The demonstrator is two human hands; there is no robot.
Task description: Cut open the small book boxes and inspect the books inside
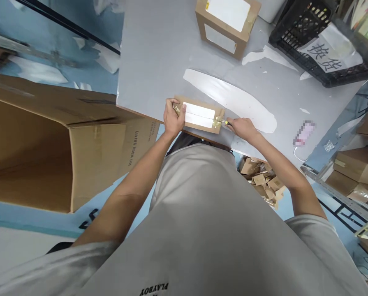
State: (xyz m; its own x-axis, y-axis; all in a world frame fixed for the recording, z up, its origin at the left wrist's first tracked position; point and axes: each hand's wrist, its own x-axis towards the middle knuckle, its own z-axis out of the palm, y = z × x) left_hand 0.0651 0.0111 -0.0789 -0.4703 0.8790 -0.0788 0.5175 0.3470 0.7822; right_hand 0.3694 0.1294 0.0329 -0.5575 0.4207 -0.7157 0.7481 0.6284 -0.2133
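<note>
A small cardboard box (199,128) with a white label (199,115) and shiny tape at both ends lies at the near edge of the grey table (149,53). My left hand (174,118) grips its left end, thumb on top and fingers bent over the end. At the right end, my right hand (243,128) is closed around a small cutter (227,123) with a yellow and black body. The cutter's tip is at the taped end of the box. A long strip of white backing paper (230,98) lies just beyond the box.
Another labelled box (222,26) stands at the back, beside a black crate (322,49) with a paper sign. A pink blurred item (304,133) with a white cord is at the right. A large open carton (94,152) stands left; cardboard scraps (264,181) lie below the table.
</note>
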